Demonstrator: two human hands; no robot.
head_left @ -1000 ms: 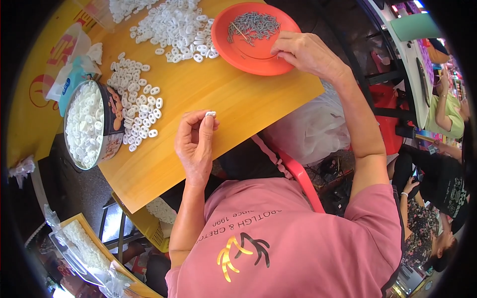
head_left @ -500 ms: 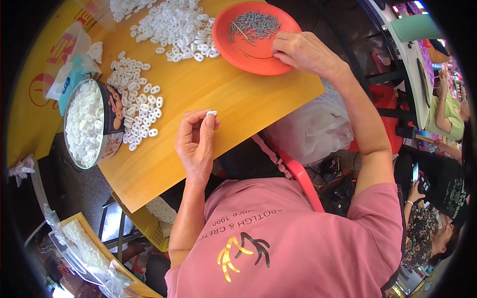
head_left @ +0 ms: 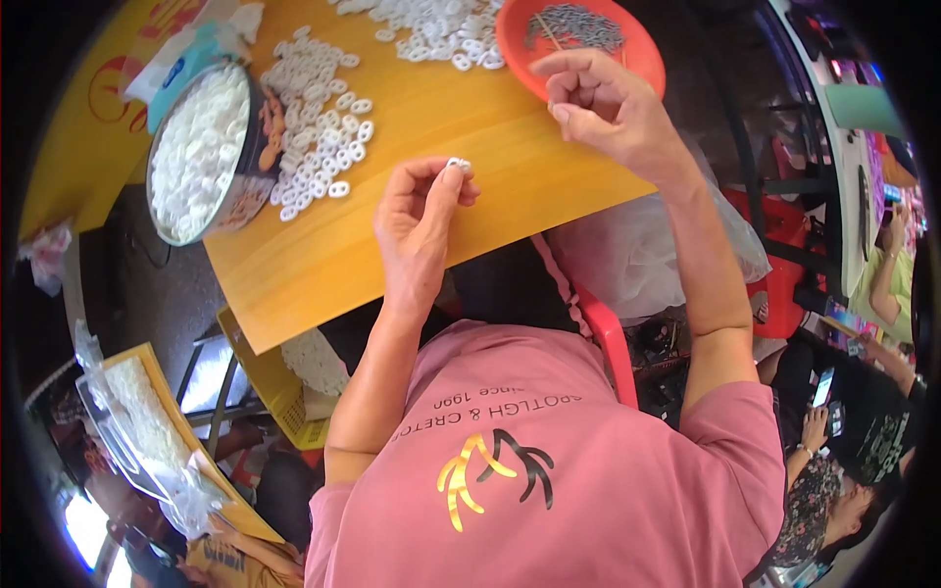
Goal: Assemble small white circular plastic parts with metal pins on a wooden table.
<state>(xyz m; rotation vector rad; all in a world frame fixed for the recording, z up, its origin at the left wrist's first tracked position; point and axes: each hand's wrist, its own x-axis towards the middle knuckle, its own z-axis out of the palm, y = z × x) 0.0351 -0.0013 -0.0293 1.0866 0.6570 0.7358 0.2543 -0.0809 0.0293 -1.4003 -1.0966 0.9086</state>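
My left hand (head_left: 420,220) pinches a small white plastic piece (head_left: 458,164) between thumb and forefinger, above the wooden table. My right hand (head_left: 613,113) is raised over the near edge of the orange-red plate (head_left: 647,61), thumb and fingertips drawn together. Whatever is between those fingertips is too small to make out. Small grey screw-like pins (head_left: 588,31) lie heaped in the plate beside a thin pale stick. Left of my left hand is a spread of white two-holed pieces (head_left: 328,137); a second heap (head_left: 441,29) lies farther back.
A round tub (head_left: 201,152) full of white pieces stands at the table's left edge, by a blue-and-white tissue pack (head_left: 178,73). A red chair (head_left: 610,348) and a clear plastic bag (head_left: 627,255) are below the table (head_left: 304,284). Other people sit at right.
My right hand has lifted off the plate's pins and come nearer the left hand. The left hand still pinches the white piece. The view has shifted, so the table sits higher.
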